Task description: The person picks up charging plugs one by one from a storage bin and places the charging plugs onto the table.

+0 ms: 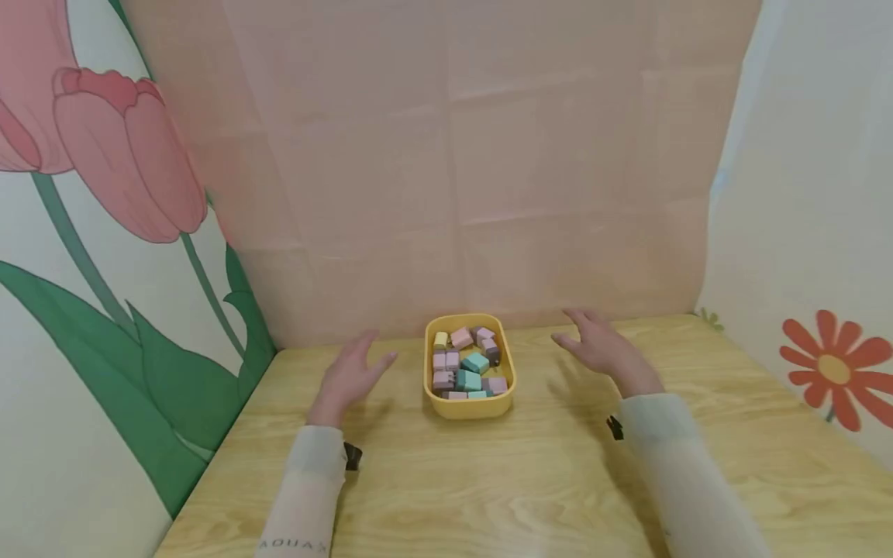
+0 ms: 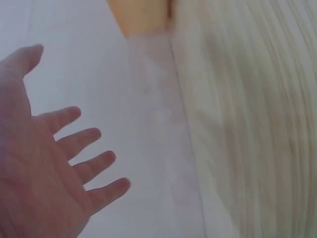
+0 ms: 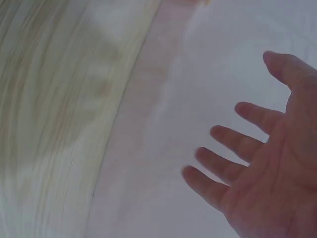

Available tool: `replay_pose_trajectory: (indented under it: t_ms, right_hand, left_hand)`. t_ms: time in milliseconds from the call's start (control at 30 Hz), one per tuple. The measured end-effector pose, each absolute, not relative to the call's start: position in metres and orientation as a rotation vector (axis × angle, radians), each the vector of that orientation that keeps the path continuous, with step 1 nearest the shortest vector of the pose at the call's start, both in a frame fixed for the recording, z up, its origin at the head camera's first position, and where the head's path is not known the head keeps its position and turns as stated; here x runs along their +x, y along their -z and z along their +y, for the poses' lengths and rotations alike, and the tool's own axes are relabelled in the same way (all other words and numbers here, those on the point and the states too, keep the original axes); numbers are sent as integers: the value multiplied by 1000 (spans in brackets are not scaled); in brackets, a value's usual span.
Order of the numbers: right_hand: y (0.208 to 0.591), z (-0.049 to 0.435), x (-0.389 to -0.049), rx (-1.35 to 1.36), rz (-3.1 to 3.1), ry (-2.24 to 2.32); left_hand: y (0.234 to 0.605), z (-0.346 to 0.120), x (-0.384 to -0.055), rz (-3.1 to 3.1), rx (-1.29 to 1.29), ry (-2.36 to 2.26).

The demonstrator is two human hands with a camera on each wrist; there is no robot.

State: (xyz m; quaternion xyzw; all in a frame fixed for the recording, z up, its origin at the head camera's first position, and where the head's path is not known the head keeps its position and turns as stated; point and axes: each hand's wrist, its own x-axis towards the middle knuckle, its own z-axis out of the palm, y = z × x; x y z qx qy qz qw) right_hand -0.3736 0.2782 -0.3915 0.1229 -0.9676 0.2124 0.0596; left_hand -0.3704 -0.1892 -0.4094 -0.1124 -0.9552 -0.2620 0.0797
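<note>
A yellow rectangular tub [image 1: 469, 409] with rounded corners stands on the wooden table, near its back edge. Inside it lie several small blocks in pink, lilac, teal and pale yellow, among them a teal block [image 1: 469, 380] and a pink block [image 1: 461, 337]. My left hand [image 1: 350, 373] is held over the table to the left of the tub, apart from it, fingers spread and palm bare in the left wrist view. To the right of the tub my right hand [image 1: 598, 343] hovers likewise, its fingers spread and holding nothing.
The wooden table [image 1: 446, 488] reaches back to a creased pinkish cloth [image 1: 488, 170] that hangs behind it. On the left is a panel with large printed tulips [image 1: 129, 155]. A white panel with a red flower [image 1: 833, 368] borders the right side.
</note>
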Motion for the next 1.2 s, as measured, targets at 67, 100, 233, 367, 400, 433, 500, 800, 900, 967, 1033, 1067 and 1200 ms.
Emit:
replay_pose_trajectory:
  t_ms: [67, 100, 233, 367, 400, 433, 500, 800, 900, 967, 1033, 1067, 1200]
  right_hand:
    - [387, 268, -375, 390, -2940, -731]
    - [384, 262, -375, 390, -2949, -765]
    - [374, 234, -382, 297, -2992, -924]
    - [376, 204, -388, 178, -3025, -1158]
    - [378, 198, -388, 160, -3026, -1211]
    - [381, 193, -388, 141, -3026, -1261]
    - [387, 184, -388, 104, -3029, -1321]
    - [403, 167, -392, 74, -3085, -1348]
    - [403, 164, -390, 118, -3109, -1349]
    - [402, 162, -390, 140, -3117, -1343]
    - [403, 162, -391, 151, -3123, -1330]
    - [404, 162, -391, 155, -3123, -1327]
    - [408, 163, -394, 151, -3121, -1332]
  left_hand:
    - [407, -179, -370, -2838, -353, 963]
    - [406, -173, -370, -2826, -354, 1062]
    - [402, -146, -373, -2771, -298, 1413]
    - [403, -121, -377, -2741, -145, 1643]
    - [405, -116, -378, -2738, -116, 1682]
    - [406, -111, -378, -2739, -99, 1707]
    - [409, -103, -378, -2755, -87, 1721]
    - [414, -100, -374, -2853, -107, 1643]
    - [417, -104, -374, -2863, -104, 1630]
    - [418, -106, -376, -2868, -125, 1611]
    - [418, -107, -376, -2877, -143, 1595]
    - [417, -107, -377, -2882, -147, 1589]
    - [416, -105, -377, -2902, -158, 1552]
